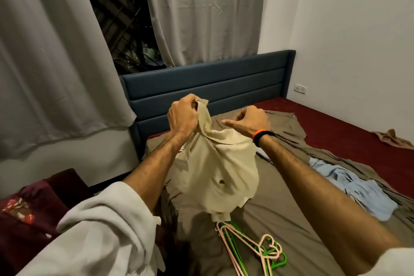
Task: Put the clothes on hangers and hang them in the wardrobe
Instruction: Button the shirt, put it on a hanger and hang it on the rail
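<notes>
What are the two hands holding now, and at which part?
The left hand grips the cream garment at its bunched top edge. The right hand is curled beside it; whether it holds fabric cannot be told.

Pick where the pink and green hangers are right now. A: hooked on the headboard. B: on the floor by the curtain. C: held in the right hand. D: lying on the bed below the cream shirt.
D: the hangers lie tangled on the bed sheet, just below the cream shirt gripped by the left hand.
</notes>
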